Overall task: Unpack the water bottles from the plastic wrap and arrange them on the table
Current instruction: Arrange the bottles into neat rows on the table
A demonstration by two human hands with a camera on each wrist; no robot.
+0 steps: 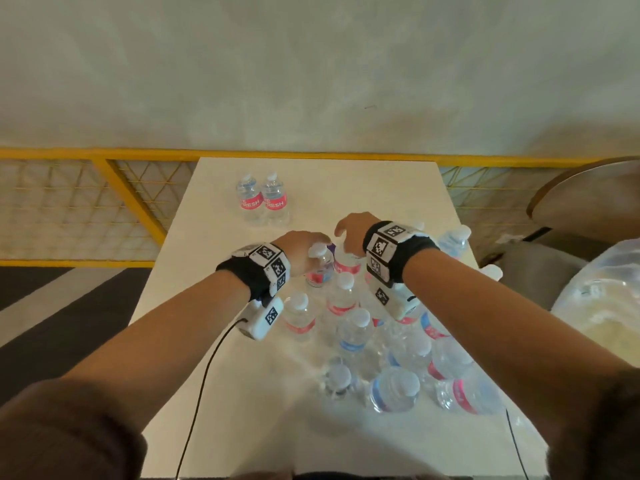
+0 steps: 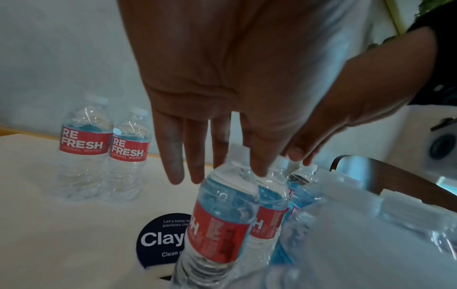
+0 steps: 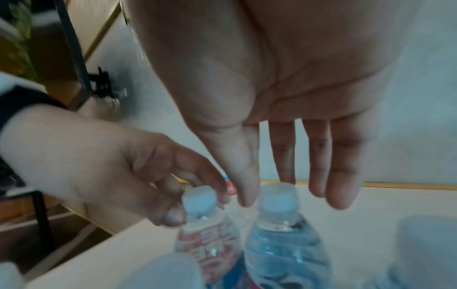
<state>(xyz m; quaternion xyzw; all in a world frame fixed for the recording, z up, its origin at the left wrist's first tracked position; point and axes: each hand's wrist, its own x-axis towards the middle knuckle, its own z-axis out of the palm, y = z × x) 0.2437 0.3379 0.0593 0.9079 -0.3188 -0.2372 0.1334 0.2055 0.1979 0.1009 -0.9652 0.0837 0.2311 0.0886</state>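
Two water bottles [image 1: 262, 199] with red labels stand side by side at the far left of the pale table [image 1: 242, 393]. Several more bottles stand crowded in torn clear plastic wrap [image 1: 391, 344] at the middle and right. My left hand [image 1: 311, 242] pinches the white cap of the farthest left bottle [image 2: 222, 215] of that group between thumb and fingers; that bottle leans. My right hand [image 3: 291, 195] hovers over the neighbouring bottle [image 3: 281, 244], fingers straight, with thumb and fingers on either side of its cap and no clear grip.
A dark round sticker [image 2: 158, 240] lies on the table beyond the group. A round wooden table [image 1: 588, 199] and a filled clear plastic bag [image 1: 602, 299] are on the right. A yellow mesh railing [image 1: 121, 188] runs behind. Cables trail from both wrists.
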